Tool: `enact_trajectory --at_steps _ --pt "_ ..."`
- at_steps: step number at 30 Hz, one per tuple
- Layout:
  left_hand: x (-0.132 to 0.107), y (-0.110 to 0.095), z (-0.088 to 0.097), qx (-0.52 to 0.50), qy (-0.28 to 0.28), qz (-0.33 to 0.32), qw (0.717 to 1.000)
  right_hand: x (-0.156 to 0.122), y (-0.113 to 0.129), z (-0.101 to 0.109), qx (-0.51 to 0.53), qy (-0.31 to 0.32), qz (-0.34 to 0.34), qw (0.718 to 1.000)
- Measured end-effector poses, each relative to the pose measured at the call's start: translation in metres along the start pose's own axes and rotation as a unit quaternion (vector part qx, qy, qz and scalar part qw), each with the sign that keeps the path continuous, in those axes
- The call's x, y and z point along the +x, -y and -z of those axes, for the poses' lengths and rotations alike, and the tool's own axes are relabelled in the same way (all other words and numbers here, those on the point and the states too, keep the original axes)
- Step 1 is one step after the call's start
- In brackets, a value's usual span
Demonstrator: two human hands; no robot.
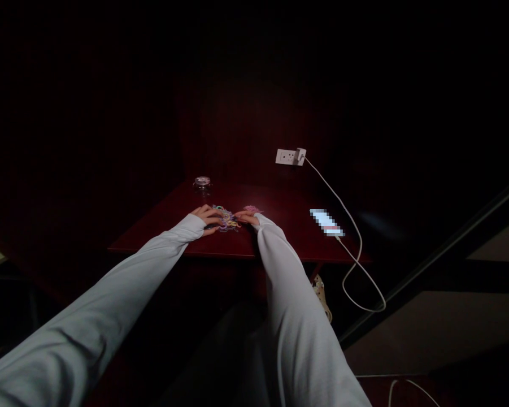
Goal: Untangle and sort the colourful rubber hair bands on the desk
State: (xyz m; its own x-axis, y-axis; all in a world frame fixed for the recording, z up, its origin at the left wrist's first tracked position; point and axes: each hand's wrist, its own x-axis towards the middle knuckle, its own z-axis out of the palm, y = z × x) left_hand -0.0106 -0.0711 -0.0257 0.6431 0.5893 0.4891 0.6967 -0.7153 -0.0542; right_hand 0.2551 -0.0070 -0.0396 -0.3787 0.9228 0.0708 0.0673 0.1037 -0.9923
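Both my arms, in pale grey sleeves, reach out to a small dark red table [161, 226]. My left hand [207, 217] rests at the left edge of a small pile of colourful loops or bands [227, 219], fingers curled toward it. My right hand [248, 217] lies on the pile's right side, with something pink [252, 209] just above its fingers. The room is dark and the fingers are too small to read clearly.
A small clear jar [202, 182] stands at the table's back left. A lit phone [326, 222] lies on the right, its white cable [356, 237] running to a charger in a wall socket [290, 156]. A dark rail [432, 271] crosses the right.
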Motion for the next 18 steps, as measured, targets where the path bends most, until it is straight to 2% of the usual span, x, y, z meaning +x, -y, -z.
enact_trajectory --at_steps 8,18 --pt "-0.001 -0.001 0.001 -0.029 0.000 0.024 0.999 0.004 0.000 0.000 -0.018 0.004 -0.005 1.000" --pt "-0.001 0.001 0.000 -0.031 -0.006 0.035 0.999 0.022 -0.013 -0.001 -0.037 0.001 0.004 0.999"
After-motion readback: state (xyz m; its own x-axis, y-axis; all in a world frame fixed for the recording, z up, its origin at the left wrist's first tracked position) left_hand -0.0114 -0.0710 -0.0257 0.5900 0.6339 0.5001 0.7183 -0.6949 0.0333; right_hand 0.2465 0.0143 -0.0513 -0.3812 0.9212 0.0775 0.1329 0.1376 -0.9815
